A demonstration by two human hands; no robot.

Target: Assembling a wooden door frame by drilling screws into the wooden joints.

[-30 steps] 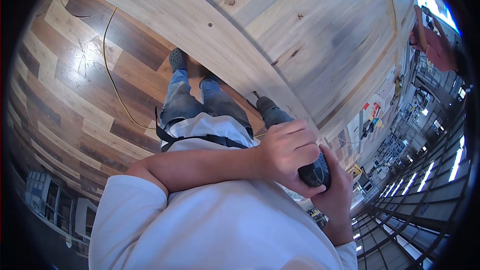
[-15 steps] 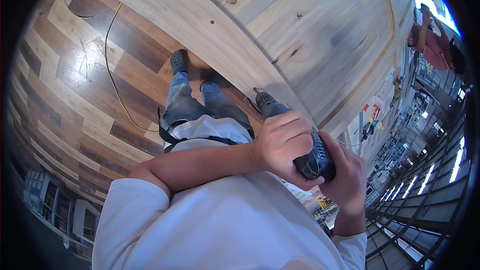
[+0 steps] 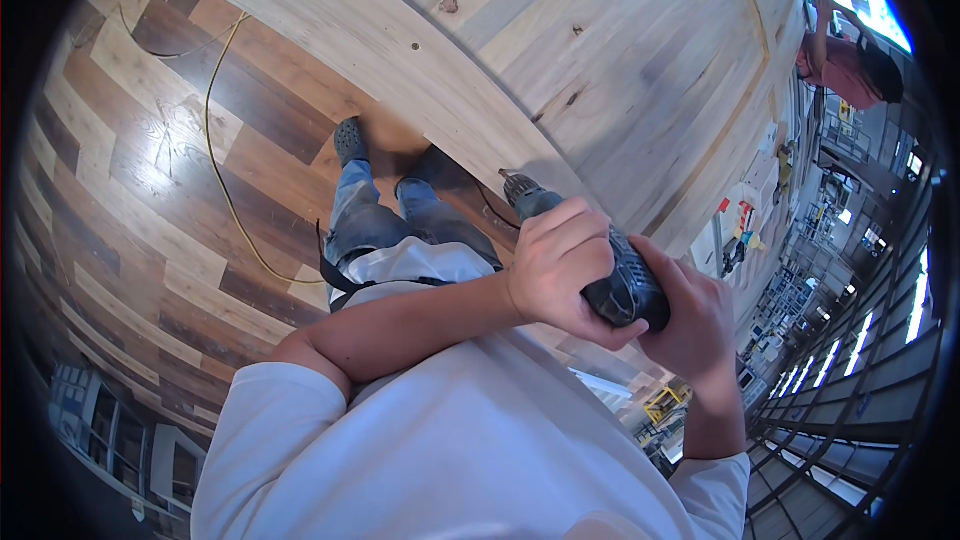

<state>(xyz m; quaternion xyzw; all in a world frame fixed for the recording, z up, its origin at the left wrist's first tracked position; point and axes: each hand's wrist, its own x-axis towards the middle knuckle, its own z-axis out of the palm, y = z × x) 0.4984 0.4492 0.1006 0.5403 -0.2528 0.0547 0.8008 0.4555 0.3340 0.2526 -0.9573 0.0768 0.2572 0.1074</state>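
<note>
A dark power drill (image 3: 630, 285) is held in front of my chest, its chuck and bit pointing up and left. My left hand (image 3: 562, 265) wraps round the front of its body. From the other side, my right hand (image 3: 695, 315) grips the drill's rear; the fingers under it are partly hidden. The bit's tip lies over the near border board (image 3: 330, 15) of a large wooden panel (image 3: 620, 70). Whether the tip touches the wood, I cannot tell. Dark screw heads or plugged holes dot that board.
A yellow cord (image 3: 212, 110) runs across the plank floor (image 3: 120, 270) on the left. Small red and yellow items (image 3: 740, 220) lie by the panel's right end. Another person (image 3: 850, 70) in a red top stands at the far right, with racks of equipment behind.
The drill and both hands have shifted slightly up and left in the picture. The panel and the other person also appear further left. My grip on the drill is the same.
</note>
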